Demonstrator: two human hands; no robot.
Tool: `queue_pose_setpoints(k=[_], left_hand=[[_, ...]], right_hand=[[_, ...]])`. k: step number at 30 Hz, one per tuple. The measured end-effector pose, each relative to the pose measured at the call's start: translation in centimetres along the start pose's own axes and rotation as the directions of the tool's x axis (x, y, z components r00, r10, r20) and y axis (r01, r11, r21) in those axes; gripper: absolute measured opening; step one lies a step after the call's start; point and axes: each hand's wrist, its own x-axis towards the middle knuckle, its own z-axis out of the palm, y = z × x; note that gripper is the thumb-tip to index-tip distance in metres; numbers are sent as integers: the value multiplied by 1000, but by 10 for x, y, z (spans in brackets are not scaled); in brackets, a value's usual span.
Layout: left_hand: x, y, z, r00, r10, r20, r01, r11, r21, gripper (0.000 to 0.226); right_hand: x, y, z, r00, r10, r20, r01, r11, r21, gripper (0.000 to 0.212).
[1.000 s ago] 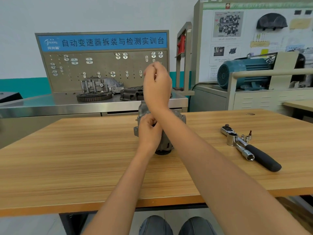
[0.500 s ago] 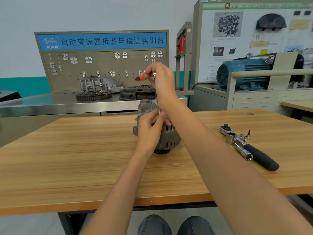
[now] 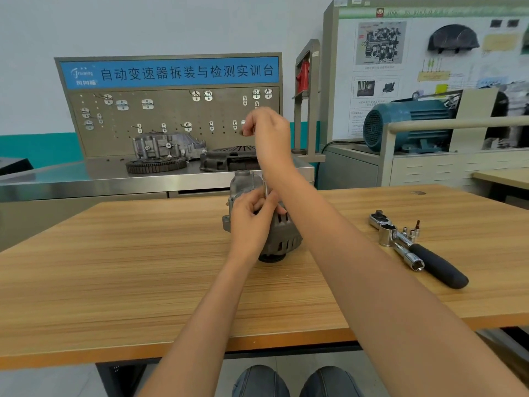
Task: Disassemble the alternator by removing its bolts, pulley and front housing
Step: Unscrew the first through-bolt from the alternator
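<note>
Workshop, wooden table, alternator, ratchet, pegboard

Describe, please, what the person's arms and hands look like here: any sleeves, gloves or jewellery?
Both forearms are bare up to the bottom edge of the frame, with no sleeve in view. The left hand and the right hand wear no gloves. No watch or bracelet shows on either wrist, and no ring can be made out on the visible fingers. No markings are visible.

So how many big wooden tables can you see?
2. The wooden table in front holds the alternator and ratchet wrench. Another wooden table peeks in at the far right, mostly out of view.
</note>
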Motion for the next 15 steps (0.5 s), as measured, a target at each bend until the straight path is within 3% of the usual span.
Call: queue_pose_setpoints(k=[3,7,10,12,13,15], left_hand=[[-1,3,-1,1000,26,6,-26,998,54,38],[0,2,-1,1000,28,-14,-27,997,75,42],[2,0,0,998,-10,-59,14,998,67,46],[2,-1,1,993,-64,-97,71,995,65,52],[2,-2,2,990,-76,-116,85,994,70,53],[3,-4,3,986,-91,-137,101,993,63,53]], right_hand=[[3,-6,-6,978,157,141,-191,940,283,35],[4,-7,-2,981,166,99,-188,940,285,36],[-6,5,4,993,-101,-55,98,994,-49,30],[-13,14,7,915,-377,-142,278,845,-458,21],[-14,16,8,870,-464,-167,275,738,-616,19],[-14,16,10,847,-500,-182,249,674,-695,18]])
